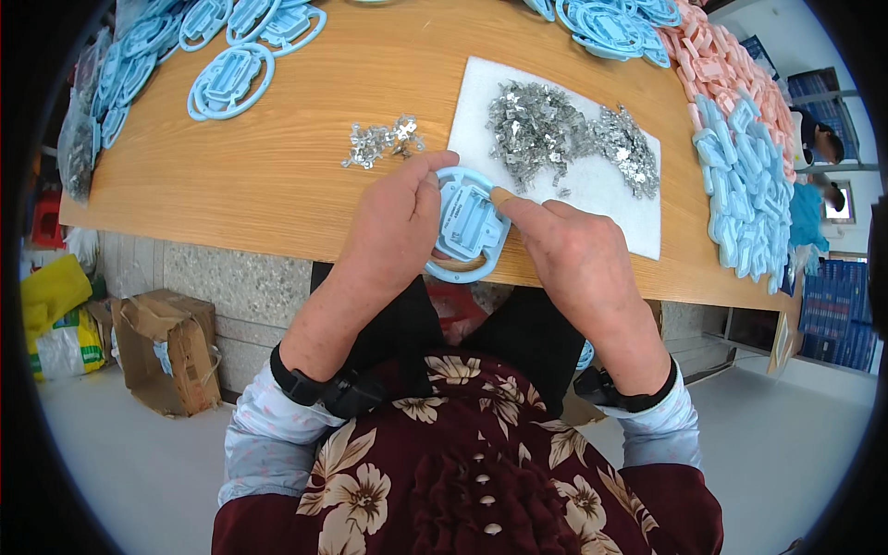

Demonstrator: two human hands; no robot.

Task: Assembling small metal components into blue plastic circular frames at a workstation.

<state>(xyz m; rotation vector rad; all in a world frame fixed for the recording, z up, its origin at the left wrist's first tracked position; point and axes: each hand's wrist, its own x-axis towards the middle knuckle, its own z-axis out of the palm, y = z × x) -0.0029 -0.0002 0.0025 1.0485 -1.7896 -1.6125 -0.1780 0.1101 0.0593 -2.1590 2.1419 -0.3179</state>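
Note:
A light-blue oval plastic housing (470,222) with a ring-shaped rim and a recessed middle is held in front of me at the table's near edge. My left hand (400,215) is closed round its left side, thumb along the rim. From the right, my right hand (575,242) grips the upper right rim; a tan covering shows at one fingertip, and its other fingers are curled and partly hidden. Just beyond my left hand lies a small pile of shiny metal clips (381,141). Larger heaps of metal pieces (536,129) rest on a white foam sheet (592,227).
Similar blue housings lie at the far left (231,81) and far middle (615,28) of the wooden table (268,185). Blue plastic parts (745,185) and pink parts (726,65) are piled along the right. A cardboard box (166,351) stands on the floor at left.

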